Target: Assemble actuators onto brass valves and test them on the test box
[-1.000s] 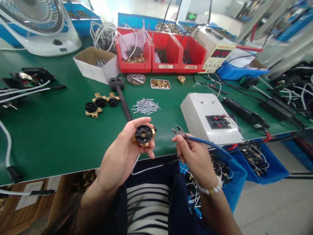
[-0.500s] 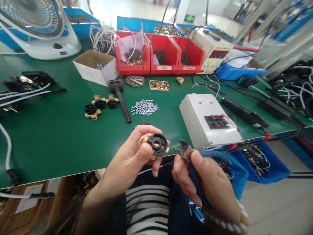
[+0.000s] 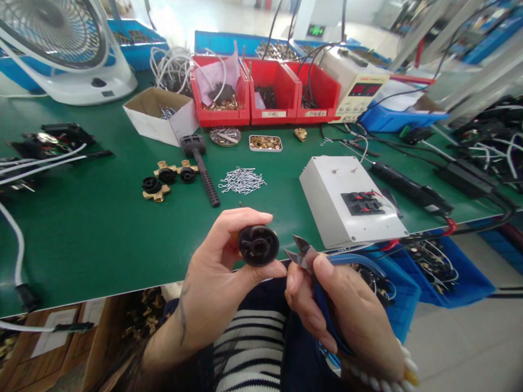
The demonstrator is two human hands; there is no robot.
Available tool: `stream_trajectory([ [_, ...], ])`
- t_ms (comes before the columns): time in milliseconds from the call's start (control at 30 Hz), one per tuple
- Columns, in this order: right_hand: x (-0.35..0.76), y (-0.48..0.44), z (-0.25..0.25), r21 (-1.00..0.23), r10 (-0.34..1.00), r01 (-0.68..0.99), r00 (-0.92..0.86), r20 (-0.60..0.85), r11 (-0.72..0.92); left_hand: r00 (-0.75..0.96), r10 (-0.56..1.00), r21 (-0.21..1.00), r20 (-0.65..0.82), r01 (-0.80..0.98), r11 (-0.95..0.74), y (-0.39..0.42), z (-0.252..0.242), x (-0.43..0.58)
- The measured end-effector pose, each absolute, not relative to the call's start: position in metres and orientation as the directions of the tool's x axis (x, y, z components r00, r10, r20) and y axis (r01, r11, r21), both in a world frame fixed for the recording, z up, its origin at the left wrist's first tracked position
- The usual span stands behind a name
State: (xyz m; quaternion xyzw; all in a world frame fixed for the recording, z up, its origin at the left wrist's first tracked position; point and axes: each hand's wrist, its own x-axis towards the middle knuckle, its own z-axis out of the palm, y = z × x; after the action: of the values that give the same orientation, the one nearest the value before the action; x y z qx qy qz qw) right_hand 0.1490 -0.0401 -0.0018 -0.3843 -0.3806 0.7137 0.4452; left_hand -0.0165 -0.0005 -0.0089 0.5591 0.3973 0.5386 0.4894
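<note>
Between the thumb and fingers of my left hand (image 3: 223, 267) is a round black plastic fitting (image 3: 259, 246), its hollow face turned toward me; any brass on it is mostly hidden. My right hand (image 3: 339, 305) is closed around blue-handled cutting pliers (image 3: 304, 255). Their jaws stand apart just right of the fitting, not touching it. Beyond my hands lies a pile of wire clips (image 3: 243, 180). Several brass fittings with black caps (image 3: 166, 174) sit left of a black mallet (image 3: 200, 163).
Red bins (image 3: 274, 90) line the back, beside a white carton (image 3: 161, 113) and a power supply (image 3: 355, 90). A grey box with switches (image 3: 351, 201) stands to the right, near an electric screwdriver (image 3: 411, 188). A fan (image 3: 81, 71) is at back left.
My left hand has turned the fitting, so a deeper black face now shows and the brass parts have gone out of sight. The pliers have shifted slightly left, jaws still apart.
</note>
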Motion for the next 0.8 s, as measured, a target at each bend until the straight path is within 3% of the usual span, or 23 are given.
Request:
stream_trajectory([
  [433,0.1474,-0.0407,-0.0007,-0.879,0.926,-0.354,-0.312,-0.211,-0.320,0.229,0.940,0.962,0.255,0.039,-0.270,-0.0047,-0.0147,-0.0186],
  [800,0.1455,-0.0428,0.0030,-0.924,0.927,-0.215,-0.277,-0.254,-0.317,0.341,0.887,0.916,0.311,0.142,-0.375,-0.0066,-0.0147,-0.0190],
])
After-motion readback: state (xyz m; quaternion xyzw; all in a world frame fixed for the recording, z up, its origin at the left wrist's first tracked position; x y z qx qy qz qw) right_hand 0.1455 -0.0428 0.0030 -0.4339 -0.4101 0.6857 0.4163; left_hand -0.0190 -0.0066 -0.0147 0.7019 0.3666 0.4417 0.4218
